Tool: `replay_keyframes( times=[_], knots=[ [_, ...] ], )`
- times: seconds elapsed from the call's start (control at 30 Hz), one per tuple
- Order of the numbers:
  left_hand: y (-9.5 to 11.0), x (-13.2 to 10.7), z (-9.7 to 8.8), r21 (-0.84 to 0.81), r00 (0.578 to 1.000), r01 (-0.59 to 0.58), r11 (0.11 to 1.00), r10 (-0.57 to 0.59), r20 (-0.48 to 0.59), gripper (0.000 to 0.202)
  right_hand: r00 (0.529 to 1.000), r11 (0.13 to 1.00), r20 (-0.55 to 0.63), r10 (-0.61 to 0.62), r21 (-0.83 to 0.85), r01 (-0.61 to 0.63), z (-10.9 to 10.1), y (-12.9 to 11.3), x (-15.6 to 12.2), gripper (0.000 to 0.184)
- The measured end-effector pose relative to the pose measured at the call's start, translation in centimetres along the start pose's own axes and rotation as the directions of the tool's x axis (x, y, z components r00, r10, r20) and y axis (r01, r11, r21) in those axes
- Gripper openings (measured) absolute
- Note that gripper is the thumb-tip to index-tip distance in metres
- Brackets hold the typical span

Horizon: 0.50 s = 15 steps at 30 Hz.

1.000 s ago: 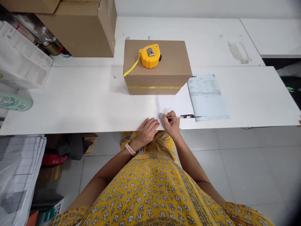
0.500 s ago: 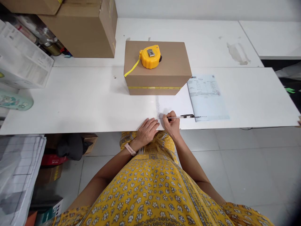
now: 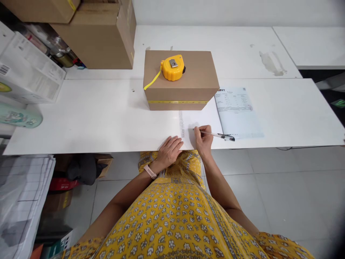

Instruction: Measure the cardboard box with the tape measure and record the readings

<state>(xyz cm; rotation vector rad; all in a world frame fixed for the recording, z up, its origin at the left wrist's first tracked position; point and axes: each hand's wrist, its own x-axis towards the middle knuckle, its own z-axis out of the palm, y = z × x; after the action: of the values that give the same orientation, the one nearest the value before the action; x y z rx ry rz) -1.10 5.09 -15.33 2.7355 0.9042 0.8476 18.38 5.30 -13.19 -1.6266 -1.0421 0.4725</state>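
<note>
My right hand (image 3: 203,139) is closed round a pen (image 3: 219,135), its tip over the white page of a spiral notebook (image 3: 188,120). Flat at the table's front edge lies my left hand (image 3: 169,150), fingers stretched out beside the notebook's lower left corner. A cardboard box (image 3: 180,95) with a yellow tape strip stands behind the hands and hides the notebook's far part. On top of it rests a yellow tape measure (image 3: 173,68) with a yellow wrist strap. To the right lies a pale blue printed sheet (image 3: 238,115).
Large cardboard boxes (image 3: 99,43) stand at the back left, with a white carton (image 3: 32,68) and a mint green bottle (image 3: 20,115) nearer. The white table (image 3: 88,122) ends just before my body. Below it on the left hangs a dark cap (image 3: 83,169).
My right hand has moved right across the page with the pen, away from the spiral binding. My left hand has stayed put. The view has shifted slightly.
</note>
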Motion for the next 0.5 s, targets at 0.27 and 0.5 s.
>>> replay_keyframes(
  times=[0.27, 0.5],
  knots=[
    [0.6, 0.1, -0.5, -0.052, 0.999, 0.034, 0.998, -0.035, -0.012, 0.028, 0.946, 0.666, 0.151, -0.286, -0.679, 0.310, -4.4, 3.6, 7.5, 0.041],
    [-1.5, 6.9, -6.2, -0.128, 0.928, 0.097, 0.987, -0.136, -0.346, 0.022, 0.947, 0.568, 0.180, -0.265, -0.765, 0.304, -4.3, 5.4, 8.2, 0.057]
  ],
)
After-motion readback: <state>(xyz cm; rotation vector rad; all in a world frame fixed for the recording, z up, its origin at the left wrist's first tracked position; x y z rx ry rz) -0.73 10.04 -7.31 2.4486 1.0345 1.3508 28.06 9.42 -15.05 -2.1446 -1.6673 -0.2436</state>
